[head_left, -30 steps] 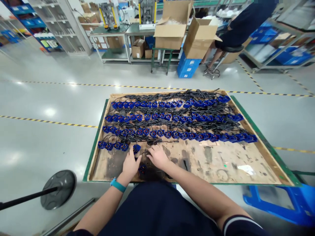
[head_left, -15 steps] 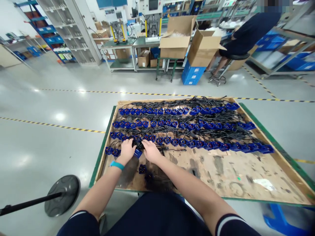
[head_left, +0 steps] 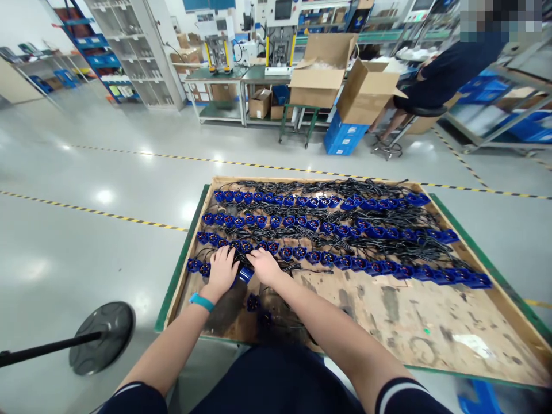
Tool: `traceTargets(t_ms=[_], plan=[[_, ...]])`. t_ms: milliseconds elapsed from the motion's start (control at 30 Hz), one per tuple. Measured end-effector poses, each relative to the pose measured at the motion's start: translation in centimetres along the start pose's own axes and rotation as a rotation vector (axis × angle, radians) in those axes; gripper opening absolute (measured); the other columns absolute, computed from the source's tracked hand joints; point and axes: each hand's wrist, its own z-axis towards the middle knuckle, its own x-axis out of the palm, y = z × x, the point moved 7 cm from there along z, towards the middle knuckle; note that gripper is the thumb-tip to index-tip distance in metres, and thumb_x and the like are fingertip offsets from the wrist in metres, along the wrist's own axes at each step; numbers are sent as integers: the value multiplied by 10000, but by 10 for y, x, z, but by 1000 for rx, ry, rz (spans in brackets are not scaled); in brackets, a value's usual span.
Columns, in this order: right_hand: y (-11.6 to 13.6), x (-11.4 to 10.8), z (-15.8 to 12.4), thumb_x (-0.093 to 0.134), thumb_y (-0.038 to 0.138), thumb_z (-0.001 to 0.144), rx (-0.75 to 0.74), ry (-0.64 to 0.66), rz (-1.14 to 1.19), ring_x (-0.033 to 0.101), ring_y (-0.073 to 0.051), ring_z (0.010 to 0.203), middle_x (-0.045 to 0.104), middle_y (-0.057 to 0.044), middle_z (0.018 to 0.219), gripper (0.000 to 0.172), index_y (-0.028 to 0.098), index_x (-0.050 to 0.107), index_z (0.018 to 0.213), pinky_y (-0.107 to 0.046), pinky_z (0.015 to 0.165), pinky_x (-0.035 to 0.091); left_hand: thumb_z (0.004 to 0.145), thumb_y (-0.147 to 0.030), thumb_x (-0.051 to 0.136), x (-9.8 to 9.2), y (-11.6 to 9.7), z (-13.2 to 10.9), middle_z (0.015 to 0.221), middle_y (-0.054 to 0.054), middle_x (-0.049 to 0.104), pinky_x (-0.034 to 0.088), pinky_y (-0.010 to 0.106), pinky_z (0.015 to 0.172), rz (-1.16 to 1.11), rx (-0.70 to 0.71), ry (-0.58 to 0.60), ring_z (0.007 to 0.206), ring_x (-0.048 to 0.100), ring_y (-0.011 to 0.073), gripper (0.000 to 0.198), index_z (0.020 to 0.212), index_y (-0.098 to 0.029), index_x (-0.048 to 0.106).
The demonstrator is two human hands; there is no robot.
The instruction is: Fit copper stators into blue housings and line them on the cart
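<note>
Several blue housings [head_left: 299, 253], with coloured wires inside, lie in rows on a wooden-walled tray [head_left: 414, 322], bundles of black cable [head_left: 390, 238] between the rows. At the left end of the nearest row, my left hand [head_left: 223, 270] is closed over a blue housing, fingers bent down around it and partly hiding it. My right hand [head_left: 265, 267] is just to its right, thumb and fingers pinched at the black cable. Between the hands shows a shiny blue housing [head_left: 245, 275]. Two loose housings [head_left: 253, 302] lie closer to my body.
A green edge [head_left: 183, 261] runs around the tray. A round black stand base [head_left: 102, 336] is on the floor at left. Across the aisle are cardboard boxes [head_left: 317, 86], blue crates [head_left: 345, 135] and a seated person [head_left: 455, 63].
The view has shifted slightly, so the tray sits a little lower and further right. My hands stay close together at the same spot; the blue housing between them has turned slightly.
</note>
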Motion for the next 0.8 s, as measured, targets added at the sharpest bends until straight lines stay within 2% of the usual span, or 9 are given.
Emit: traceTargets(t_ms=[67,300,367,433,500,567,667,800], plan=[[2,-1,1,486,145,949,-15,7,-13,493,-263,1098,628,-131,1254,429,168,567,1369,-348,856,436,981,-324,504,3,2,-2,1359,188,575,356,527,1089,12,27,-29,1291,480,354,439,1378,-146,563],[4,-1,2,482,123,922,-4,22,-58,501,-274,1084,620,-134,1308,450,169,560,1363,-378,856,441,1013,-422,448,6,12,-3,1170,195,648,416,520,1006,9,-23,-55,1140,560,351,446,1247,-104,656],[4,-1,3,469,135,937,16,17,-72,497,-288,1112,605,-150,1338,470,159,535,1402,-398,879,441,1007,-470,463,3,14,-12,1209,189,650,392,528,1057,1,9,-36,1183,558,345,471,1260,-122,655],[4,0,4,456,141,949,31,13,-83,498,-293,1132,600,-153,1355,479,155,521,1424,-406,894,443,982,-533,495,2,15,-25,1354,205,601,326,558,1133,6,92,1,1299,509,358,565,1364,-129,593],[4,2,6,453,141,956,43,14,-90,503,-288,1146,602,-147,1361,483,164,518,1434,-406,912,444,940,-607,533,5,13,-39,1526,226,470,244,595,1187,26,194,50,1429,400,384,730,1487,-128,474],[3,5,8,447,137,963,65,13,-98,505,-288,1169,587,-148,1392,495,177,504,1453,-414,937,441,912,-651,549,10,12,-47,1609,233,356,205,608,1207,50,235,83,1492,318,395,833,1543,-129,397],[1,8,10,398,123,983,111,5,-113,495,-303,1216,506,-163,1499,517,173,467,1493,-446,974,433,936,-631,515,20,10,-40,1617,243,337,215,595,1213,73,165,76,1504,305,402,800,1531,-104,420],[-2,12,11,359,115,996,135,-8,-127,467,-327,1270,408,-175,1587,539,152,426,1529,-485,1014,416,965,-612,459,31,2,-14,1577,269,394,222,597,1214,84,84,48,1488,329,414,788,1493,-27,453]])
